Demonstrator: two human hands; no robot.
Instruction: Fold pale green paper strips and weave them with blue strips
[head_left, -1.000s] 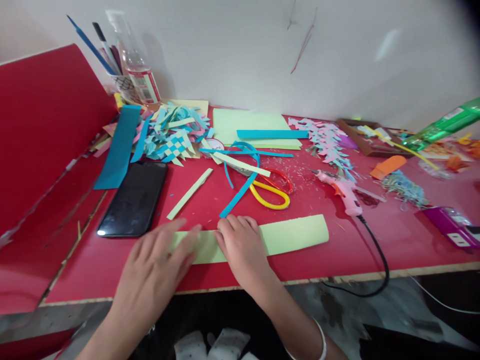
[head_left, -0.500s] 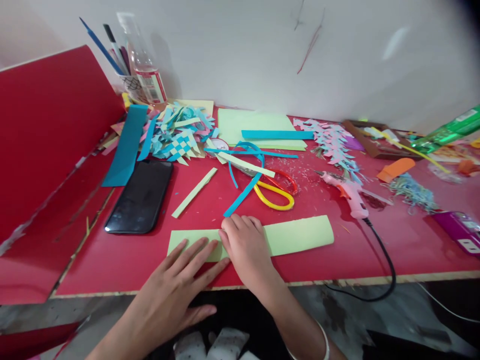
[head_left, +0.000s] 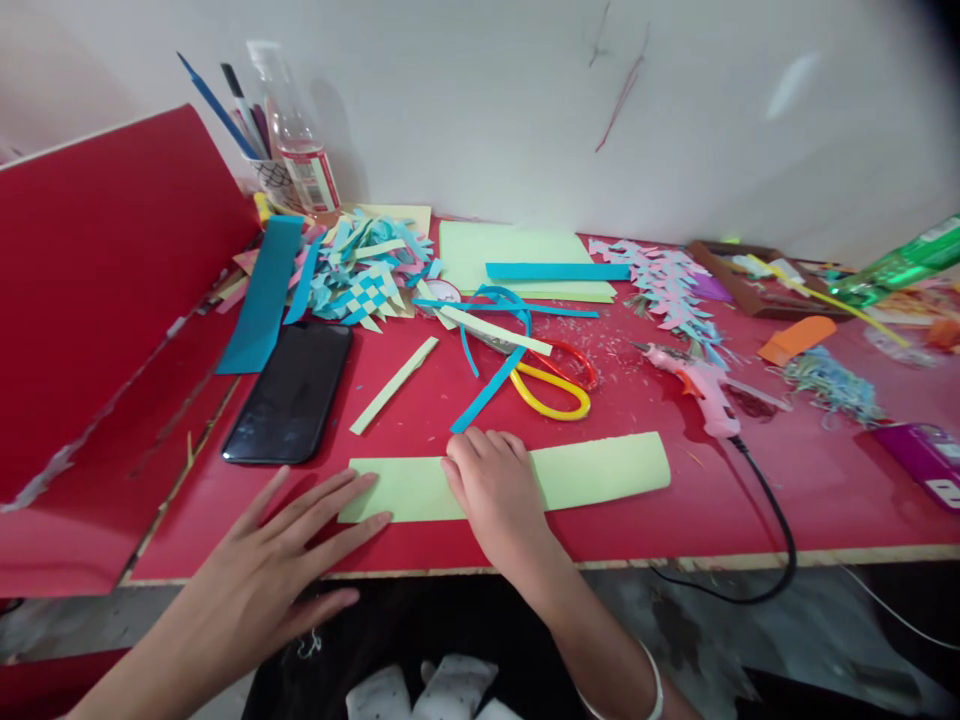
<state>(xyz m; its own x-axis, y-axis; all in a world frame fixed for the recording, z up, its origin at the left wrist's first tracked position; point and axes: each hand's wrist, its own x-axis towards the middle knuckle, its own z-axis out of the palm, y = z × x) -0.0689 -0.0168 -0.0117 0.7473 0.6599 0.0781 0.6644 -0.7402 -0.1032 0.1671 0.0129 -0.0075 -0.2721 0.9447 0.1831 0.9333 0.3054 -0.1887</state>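
A folded strip of pale green paper (head_left: 600, 474) lies lengthwise near the table's front edge, its right end curving up in a fold. Curled fingers of my right hand (head_left: 495, 485) press down on the middle of it and grip its far edge. My left hand (head_left: 300, 540) is spread, palm down, with some fingertips over the strip's left end. Beyond the strip rest scissors with a yellow and a red handle (head_left: 551, 405), partly covered by blue paper strips (head_left: 487, 390) and a pale strip (head_left: 495, 330). Another narrow pale strip (head_left: 394, 385) lies to their left.
A black phone (head_left: 289, 395) lies left, near a blue paper strip (head_left: 262, 295) and a heap of paper scraps (head_left: 367, 270). Green sheets (head_left: 517, 240) are at the back. A pink glue gun (head_left: 694, 385) with a cord lies right. A red board (head_left: 112, 300) stands at left.
My left hand has slid left along the paper to its left end, uncovering more of the strip. My right hand stays in place on it. The view has shifted slightly.
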